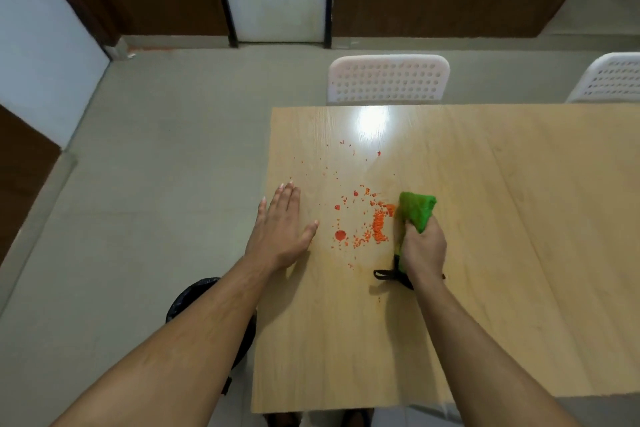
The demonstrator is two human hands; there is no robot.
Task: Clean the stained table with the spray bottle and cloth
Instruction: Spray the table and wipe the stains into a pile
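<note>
The green cloth (415,215) is bunched in your right hand (424,250), whose fingers are curled tight round its lower half, so the free upper end lies on the worktop (502,218) just beyond your knuckles. Its left edge touches the thickest line of orange stain (379,230), a ridge of crumbs and smears that sits directly left of your right fingers. More red-orange drops and specks spread out from there: a round blot nearer your left hand (282,225), and fine specks scattered farther away towards the bright glare on the wood. A dark strap or tag trails from under your right wrist; what it belongs to is not clear.

Your left hand lies flat, fingers straight and together, holding nothing, palm down at the worktop's left edge, with the stain between it and the cloth.

You look to be in the wiping step, with most of the mess still on the surface. No spray bottle is in view, and whether the surface is wet cannot be told. The next move likely calls for firm pressure and a sweep leftwards through the ridge, gathering crumbs rather than scattering them. A black-lined bin (194,302) stands on the floor below your left forearm, a likely place to push the debris. Two white perforated chairs (388,78) stand at the far side.
</note>
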